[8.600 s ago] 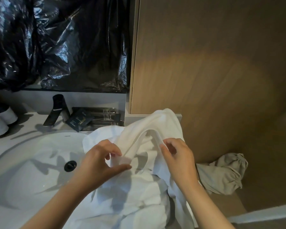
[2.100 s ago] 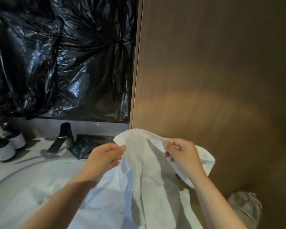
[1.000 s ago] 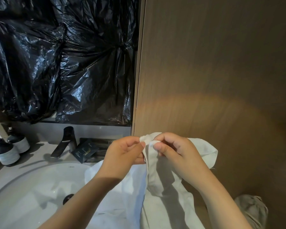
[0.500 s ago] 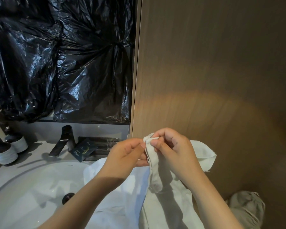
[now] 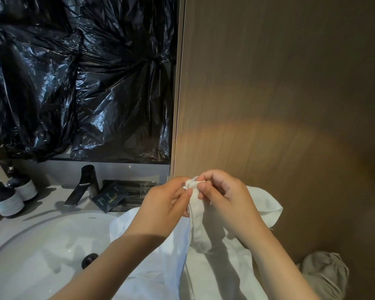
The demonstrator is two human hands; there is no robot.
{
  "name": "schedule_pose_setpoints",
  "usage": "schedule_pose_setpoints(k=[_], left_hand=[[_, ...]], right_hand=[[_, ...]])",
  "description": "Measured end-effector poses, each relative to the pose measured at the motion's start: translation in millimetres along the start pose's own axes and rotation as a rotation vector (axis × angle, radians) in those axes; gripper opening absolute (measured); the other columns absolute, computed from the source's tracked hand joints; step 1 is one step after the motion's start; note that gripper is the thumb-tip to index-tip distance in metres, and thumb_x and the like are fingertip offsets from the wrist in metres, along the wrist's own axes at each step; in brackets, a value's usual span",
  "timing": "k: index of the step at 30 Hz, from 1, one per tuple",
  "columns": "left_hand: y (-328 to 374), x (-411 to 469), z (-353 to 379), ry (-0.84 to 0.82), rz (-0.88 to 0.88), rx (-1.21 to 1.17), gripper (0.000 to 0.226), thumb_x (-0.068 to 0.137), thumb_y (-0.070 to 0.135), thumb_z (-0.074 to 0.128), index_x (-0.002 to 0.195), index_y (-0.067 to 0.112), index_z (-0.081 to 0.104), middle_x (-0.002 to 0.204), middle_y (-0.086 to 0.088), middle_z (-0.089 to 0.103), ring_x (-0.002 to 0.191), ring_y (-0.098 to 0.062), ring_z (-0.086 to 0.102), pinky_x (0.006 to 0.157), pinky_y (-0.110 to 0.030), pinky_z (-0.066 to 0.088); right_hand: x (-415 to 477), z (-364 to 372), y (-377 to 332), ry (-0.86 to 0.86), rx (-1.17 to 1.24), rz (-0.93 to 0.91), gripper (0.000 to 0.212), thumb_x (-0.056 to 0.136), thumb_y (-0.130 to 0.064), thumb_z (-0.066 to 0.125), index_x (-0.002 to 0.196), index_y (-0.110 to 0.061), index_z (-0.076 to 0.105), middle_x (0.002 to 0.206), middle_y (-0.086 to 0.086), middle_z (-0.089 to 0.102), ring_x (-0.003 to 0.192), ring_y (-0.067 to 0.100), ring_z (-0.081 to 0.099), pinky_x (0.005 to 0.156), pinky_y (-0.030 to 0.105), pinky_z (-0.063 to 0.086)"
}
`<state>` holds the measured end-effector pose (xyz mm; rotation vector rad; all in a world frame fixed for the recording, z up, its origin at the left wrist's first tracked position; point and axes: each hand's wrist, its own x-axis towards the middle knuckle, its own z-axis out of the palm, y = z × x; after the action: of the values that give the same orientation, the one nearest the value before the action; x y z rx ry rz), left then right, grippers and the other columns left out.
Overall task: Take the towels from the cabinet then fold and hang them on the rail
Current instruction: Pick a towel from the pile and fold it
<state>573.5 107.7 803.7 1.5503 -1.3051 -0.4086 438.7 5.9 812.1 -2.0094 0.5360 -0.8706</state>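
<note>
Head view is showing a white towel (image 5: 197,223) being held up in front of the person, its top edge gathered into a small bunch between both hands while the rest is hanging down in loose folds and spilling over the right part of a white sink basin (image 5: 41,245). The left hand (image 5: 165,204) is pinching the bunched edge from the left, thumb and forefinger pressed onto the cloth with the other fingers (image 5: 183,210) curled in beneath. The right hand (image 5: 225,198) is pinching the same bunch from the right, its fingers (image 5: 201,187) curled tightly and touching the cloth just beside the left thumb, so the two hands are nearly meeting. A further fold of the towel is sticking out to the right behind the right wrist. A dark drain (image 5: 89,259) is sitting in the bottom of the basin. Behind the basin, on the pale bench (image 5: 48,202), a dark angular faucet (image 5: 82,185) is standing, with dark packets (image 5: 109,197) lying just to its right and two dark pump bottles with white bands (image 5: 6,200) standing at the far left. Crumpled black plastic sheeting (image 5: 80,83) is covering the wall above the bench. A tall wooden panel (image 5: 279,83) is filling the right side, and a crumpled beige cloth (image 5: 325,273) is lying low at its foot.
</note>
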Motion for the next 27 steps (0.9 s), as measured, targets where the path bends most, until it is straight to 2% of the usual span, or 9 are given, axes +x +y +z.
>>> schedule_pose_setpoints(k=[1,6,9,13,16,18,21,24,27], left_hand=[[0,1,-1,0.013,0.036,0.055,0.017,0.098,0.018,0.054,0.108,0.026,0.066,0.079,0.006,0.071,0.072,-0.004,0.068,0.066,-0.014,0.053],[1,7,-4,-0.003,0.049,0.085,0.019,0.099,0.018,0.053,0.112,0.016,0.066,0.084,0.001,0.072,0.074,-0.011,0.069,0.073,-0.038,0.057],[0,10,-6,0.014,0.051,0.078,0.019,0.099,0.015,0.052,0.111,0.012,0.066,0.085,0.001,0.072,0.074,-0.008,0.069,0.071,-0.026,0.057],[-4,13,-10,0.070,0.006,0.019,0.014,0.096,0.012,0.054,0.101,0.013,0.067,0.079,0.007,0.070,0.071,-0.001,0.066,0.063,-0.011,0.049],[-11,18,-13,0.125,-0.072,-0.028,0.011,0.094,0.016,0.057,0.095,0.017,0.068,0.080,0.001,0.072,0.074,-0.006,0.067,0.066,-0.016,0.052],[-14,21,-13,0.140,-0.095,-0.036,0.011,0.094,0.016,0.057,0.093,0.018,0.068,0.082,0.001,0.072,0.075,-0.005,0.068,0.066,-0.016,0.053],[-18,26,-15,0.154,-0.114,0.000,0.012,0.095,0.020,0.055,0.096,0.022,0.067,0.083,0.010,0.071,0.077,0.001,0.066,0.067,-0.015,0.051],[-23,32,-18,0.179,-0.130,0.046,0.013,0.095,0.022,0.053,0.089,0.024,0.065,0.068,0.019,0.064,0.065,0.008,0.059,0.058,-0.009,0.040],[-23,42,-23,0.225,-0.152,0.072,0.015,0.095,0.021,0.053,0.087,0.019,0.065,0.067,0.012,0.063,0.063,-0.001,0.059,0.059,-0.023,0.043]], right_hand=[[0,0,1,-0.004,0.001,-0.002,0.012,0.096,-0.024,0.057,0.089,-0.029,0.065,0.072,-0.007,0.065,0.067,0.005,0.058,0.064,0.017,0.046],[-1,-3,5,-0.015,0.014,-0.011,0.015,0.097,-0.022,0.056,0.095,-0.032,0.067,0.078,-0.008,0.069,0.074,0.005,0.064,0.069,0.014,0.048],[-6,-5,14,0.003,-0.044,0.041,0.014,0.095,-0.028,0.059,0.101,-0.040,0.064,0.078,-0.012,0.070,0.077,0.006,0.066,0.070,0.013,0.048],[-16,-13,37,0.045,-0.224,0.149,0.014,0.093,-0.031,0.062,0.102,-0.043,0.060,0.072,-0.008,0.067,0.069,0.009,0.062,0.063,0.016,0.047],[-21,-18,52,0.018,-0.349,0.201,0.009,0.092,-0.032,0.065,0.099,-0.037,0.063,0.067,-0.009,0.061,0.063,0.005,0.056,0.060,0.015,0.042],[-23,-19,57,0.029,-0.433,0.197,0.008,0.090,-0.030,0.067,0.085,-0.034,0.062,0.066,-0.009,0.056,0.062,0.006,0.052,0.060,0.016,0.039],[-28,-19,62,0.065,-0.537,0.196,0.018,0.089,-0.030,0.067,0.071,-0.024,0.063,0.076,-0.007,0.053,0.068,0.009,0.052,0.062,0.017,0.039],[-32,-24,68,0.038,-0.583,0.177,0.024,0.092,-0.034,0.062,0.071,-0.022,0.062,0.079,-0.009,0.056,0.073,0.007,0.054,0.066,0.019,0.043],[-34,-31,72,0.019,-0.593,0.174,0.033,0.097,-0.037,0.052,0.065,-0.029,0.049,0.063,-0.009,0.052,0.062,0.005,0.050,0.055,0.017,0.036]])
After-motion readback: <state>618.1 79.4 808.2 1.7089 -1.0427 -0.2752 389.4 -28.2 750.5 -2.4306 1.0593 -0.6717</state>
